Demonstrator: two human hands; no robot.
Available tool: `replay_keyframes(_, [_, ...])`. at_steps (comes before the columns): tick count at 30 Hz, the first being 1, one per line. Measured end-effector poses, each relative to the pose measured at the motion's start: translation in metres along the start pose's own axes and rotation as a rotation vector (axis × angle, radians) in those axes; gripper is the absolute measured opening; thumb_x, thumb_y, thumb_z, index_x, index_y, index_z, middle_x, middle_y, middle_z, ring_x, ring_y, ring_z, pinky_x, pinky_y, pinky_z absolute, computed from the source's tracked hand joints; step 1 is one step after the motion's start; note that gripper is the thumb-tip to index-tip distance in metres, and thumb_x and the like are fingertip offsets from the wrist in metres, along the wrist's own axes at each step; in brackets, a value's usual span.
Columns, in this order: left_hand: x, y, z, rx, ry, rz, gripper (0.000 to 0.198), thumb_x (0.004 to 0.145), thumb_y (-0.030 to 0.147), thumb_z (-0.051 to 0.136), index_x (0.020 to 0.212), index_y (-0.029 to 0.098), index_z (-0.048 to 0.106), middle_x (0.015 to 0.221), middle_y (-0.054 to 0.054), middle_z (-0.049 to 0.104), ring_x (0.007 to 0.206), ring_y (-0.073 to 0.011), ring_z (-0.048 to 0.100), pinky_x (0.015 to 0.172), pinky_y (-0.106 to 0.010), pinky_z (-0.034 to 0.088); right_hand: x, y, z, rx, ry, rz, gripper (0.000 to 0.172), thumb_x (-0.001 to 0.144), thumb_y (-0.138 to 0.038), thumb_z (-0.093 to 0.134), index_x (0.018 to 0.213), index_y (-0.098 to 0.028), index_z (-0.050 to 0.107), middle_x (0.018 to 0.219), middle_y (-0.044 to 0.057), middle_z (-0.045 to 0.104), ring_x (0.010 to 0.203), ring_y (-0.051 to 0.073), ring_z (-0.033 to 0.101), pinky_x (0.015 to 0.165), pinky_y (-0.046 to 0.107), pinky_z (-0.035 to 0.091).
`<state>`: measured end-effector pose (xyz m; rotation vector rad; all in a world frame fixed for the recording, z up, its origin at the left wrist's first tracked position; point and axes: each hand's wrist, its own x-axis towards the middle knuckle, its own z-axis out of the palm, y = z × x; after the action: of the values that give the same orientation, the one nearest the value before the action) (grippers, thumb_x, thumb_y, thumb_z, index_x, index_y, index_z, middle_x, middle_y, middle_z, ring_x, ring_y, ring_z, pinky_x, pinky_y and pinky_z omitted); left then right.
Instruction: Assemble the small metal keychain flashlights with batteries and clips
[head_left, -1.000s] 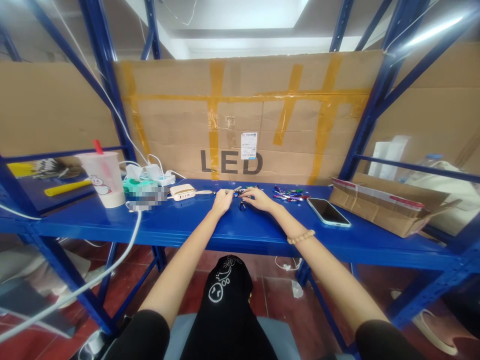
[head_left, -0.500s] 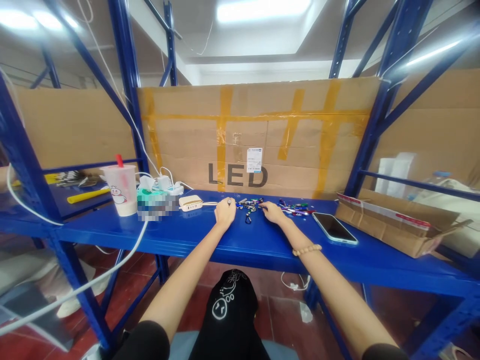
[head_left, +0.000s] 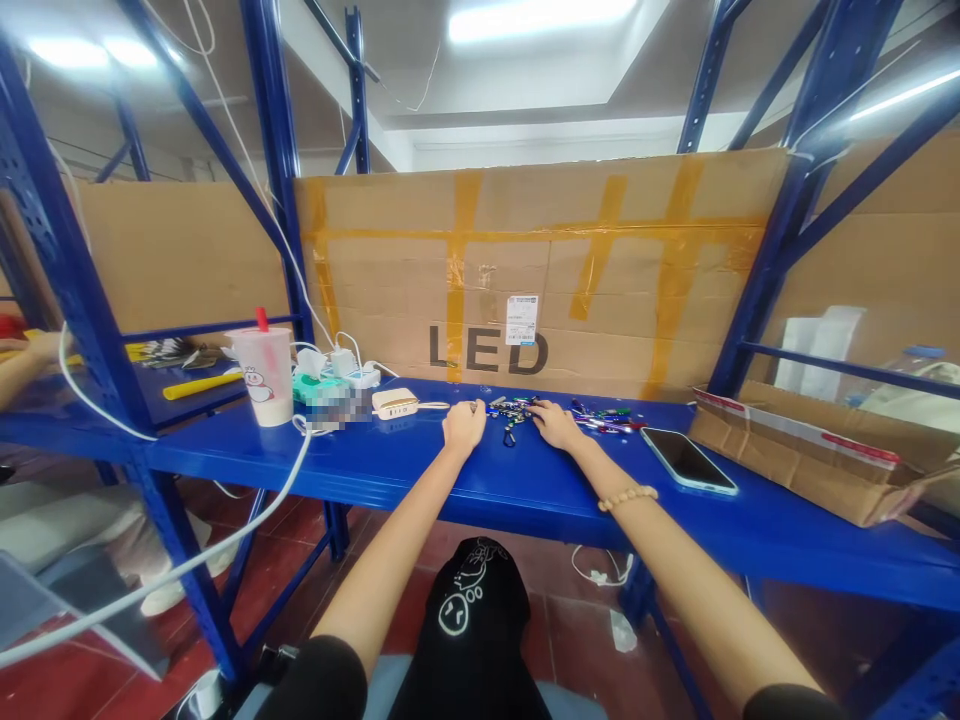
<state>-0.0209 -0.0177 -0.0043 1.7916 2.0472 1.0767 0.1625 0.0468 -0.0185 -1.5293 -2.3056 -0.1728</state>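
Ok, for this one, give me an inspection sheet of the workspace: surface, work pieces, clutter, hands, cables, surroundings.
Surface: blue tabletop, shiny.
Work pieces: small mixed-colour pieces between the hands; second cluster to the right; dark clip in front. Too small to identify further.
Clutter: cup with red straw, cream device, phone, open cardboard box.
Hands: left hand curled beside the pieces; right hand at their right edge. Grip on either unclear.
Cables: thick white cable crossing the left foreground; white cord on the floor.
Surroundings: LED-printed cardboard behind; another person's arm far left.
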Motion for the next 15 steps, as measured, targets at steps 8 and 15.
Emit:
replay_keyframes(8, [-0.002,0.0022,-0.0002,0.086,-0.046,0.06,0.03,0.088,0.031,0.052,0.113,0.014,0.054,0.112,-0.008,0.058,0.095,-0.0192,0.059,0.081,-0.04,0.051,-0.0013,-0.001,-0.0073,0.001,0.036,0.029,0.019,0.088,-0.027,0.054,0.102,-0.016,0.061,0.119,0.007,0.055,0.115,0.023,0.047,0.097,0.047,0.037])
replay_keyframes(15, [-0.0022,0.0025,-0.0002,0.161,-0.079,0.112,0.029,0.088,0.031,0.052,0.113,0.015,0.055,0.112,-0.008,0.058,0.095,-0.0191,0.059,0.081,-0.04,0.051,-0.001,0.004,-0.0068,0.116,0.097,0.093,0.016,0.083,-0.029,0.061,0.088,-0.014,0.063,0.103,0.006,0.062,0.099,0.019,0.057,0.088,0.041,0.044])
